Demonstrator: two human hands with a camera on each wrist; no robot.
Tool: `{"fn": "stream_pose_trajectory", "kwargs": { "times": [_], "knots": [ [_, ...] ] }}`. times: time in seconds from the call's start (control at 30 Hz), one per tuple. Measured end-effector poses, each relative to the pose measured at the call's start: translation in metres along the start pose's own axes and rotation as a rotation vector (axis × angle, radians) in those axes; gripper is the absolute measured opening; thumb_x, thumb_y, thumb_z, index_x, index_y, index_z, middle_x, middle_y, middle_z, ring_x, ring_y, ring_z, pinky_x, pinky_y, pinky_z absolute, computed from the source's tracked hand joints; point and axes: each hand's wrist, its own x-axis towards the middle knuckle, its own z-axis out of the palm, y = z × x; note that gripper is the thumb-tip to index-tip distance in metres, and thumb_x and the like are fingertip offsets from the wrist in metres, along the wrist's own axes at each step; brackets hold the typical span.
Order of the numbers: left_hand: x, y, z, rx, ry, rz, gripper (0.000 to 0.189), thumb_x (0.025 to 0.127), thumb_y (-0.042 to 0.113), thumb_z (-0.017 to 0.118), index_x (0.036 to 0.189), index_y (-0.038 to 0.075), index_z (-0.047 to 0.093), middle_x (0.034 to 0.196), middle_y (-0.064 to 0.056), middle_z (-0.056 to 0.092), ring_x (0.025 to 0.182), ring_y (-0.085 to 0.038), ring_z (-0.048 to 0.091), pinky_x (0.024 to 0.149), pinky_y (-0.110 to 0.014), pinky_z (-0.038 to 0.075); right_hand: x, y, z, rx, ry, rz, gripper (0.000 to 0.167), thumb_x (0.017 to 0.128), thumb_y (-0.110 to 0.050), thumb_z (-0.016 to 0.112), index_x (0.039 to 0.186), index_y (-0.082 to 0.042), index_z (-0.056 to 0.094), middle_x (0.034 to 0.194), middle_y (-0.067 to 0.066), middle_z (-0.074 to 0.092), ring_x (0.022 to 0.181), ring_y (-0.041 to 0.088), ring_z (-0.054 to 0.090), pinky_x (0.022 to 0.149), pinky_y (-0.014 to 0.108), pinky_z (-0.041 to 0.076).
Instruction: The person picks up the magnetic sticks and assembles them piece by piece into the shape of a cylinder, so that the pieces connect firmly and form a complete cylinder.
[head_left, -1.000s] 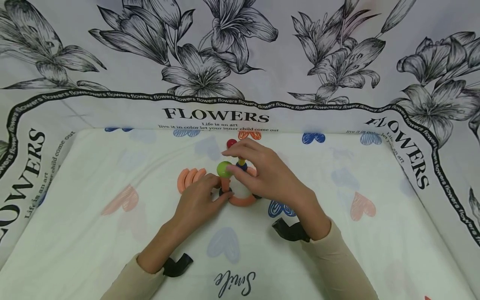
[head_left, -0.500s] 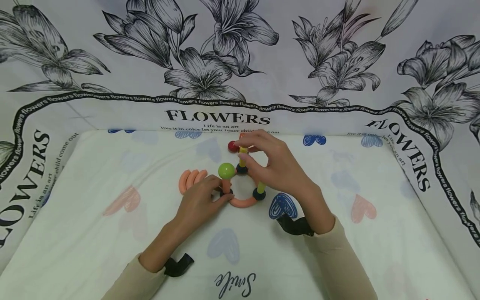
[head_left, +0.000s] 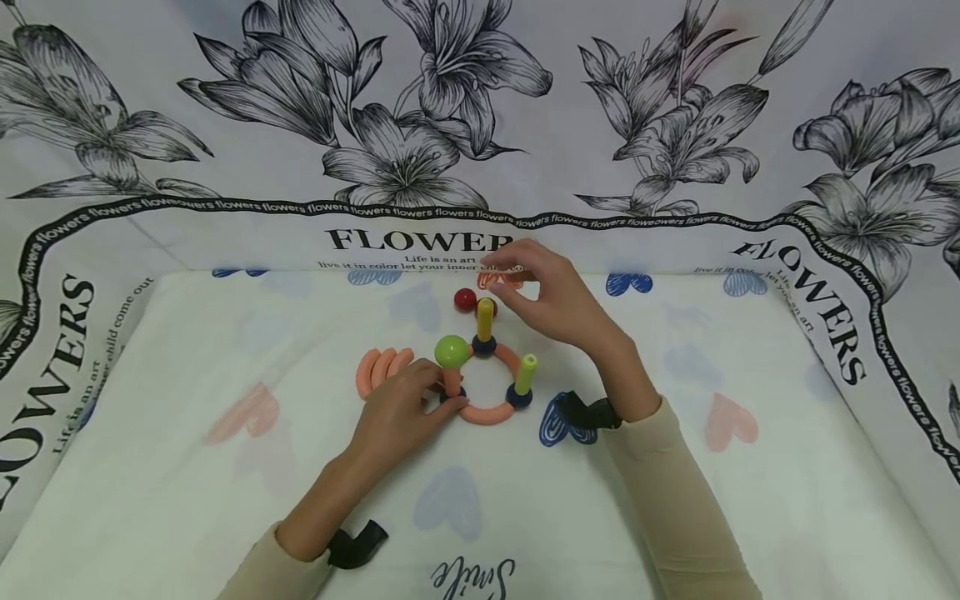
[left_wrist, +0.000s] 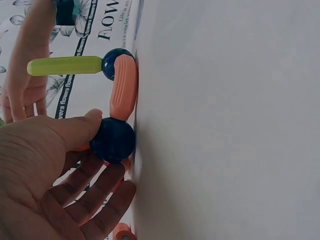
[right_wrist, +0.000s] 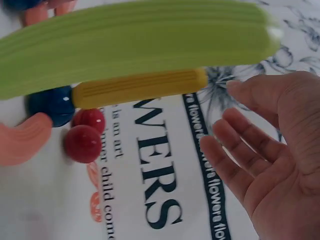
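Note:
A ring of curved orange magnetic sticks (head_left: 487,414) joined by dark blue balls lies on the cloth in the head view. My left hand (head_left: 401,417) pinches the ring's left blue ball (left_wrist: 114,141) between thumb and fingers. Above that ball an orange rod stands upright, topped by a green ball (head_left: 452,352). A yellow rod (head_left: 485,321) rises from the back ball, and a light green rod (head_left: 527,375) from the right one. Behind the yellow rod, my right hand (head_left: 558,300) hovers with relaxed fingers, holding nothing.
Two red balls (head_left: 465,300) lie behind the ring, one partly hidden by the yellow rod. Several spare curved orange sticks (head_left: 382,368) sit side by side left of it. A flower-printed cloth (head_left: 420,225) rises along the back.
The right hand has moved from beside the green ball, past the yellow rod, towards the back right, uncovering both upright rods. The left hand has stayed at its ball.

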Motion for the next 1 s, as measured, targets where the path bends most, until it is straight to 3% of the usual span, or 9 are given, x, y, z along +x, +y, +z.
{"fn": "stream_pose_trajectory", "kwargs": {
  "times": [0.37, 0.73, 1.0],
  "knots": [
    [0.002, 0.000, -0.002, 0.008, 0.000, -0.007, 0.017, 0.090, 0.025, 0.087, 0.095, 0.025, 0.071, 0.097, 0.010, 0.070, 0.092, -0.007, 0.072, 0.079, -0.029, 0.057, 0.009, 0.032, 0.016, -0.048, -0.077, 0.081, 0.036, 0.102, -0.011, 0.069, 0.138, -0.008, 0.067, 0.139, 0.013, 0.065, 0.129, 0.038, 0.064, 0.107, 0.049, 0.057],
    [0.000, 0.000, 0.005, 0.010, 0.004, -0.006, 0.017, 0.088, 0.027, 0.088, 0.095, 0.024, 0.073, 0.095, 0.010, 0.070, 0.085, -0.007, 0.066, 0.074, -0.025, 0.053, 0.005, 0.059, 0.031, -0.083, -0.187, 0.178, 0.037, 0.103, -0.010, 0.065, 0.139, -0.006, 0.065, 0.148, 0.012, 0.063, 0.134, 0.034, 0.064, 0.110, 0.045, 0.056],
    [0.000, 0.000, 0.004, 0.032, -0.005, -0.019, 0.017, 0.089, 0.027, 0.088, 0.097, 0.024, 0.074, 0.097, 0.008, 0.070, 0.086, -0.008, 0.067, 0.075, -0.025, 0.054, 0.006, 0.069, 0.038, -0.059, -0.204, 0.179, 0.035, 0.101, -0.011, 0.069, 0.136, -0.006, 0.066, 0.141, 0.012, 0.065, 0.132, 0.031, 0.065, 0.110, 0.042, 0.056]
  ]
}}
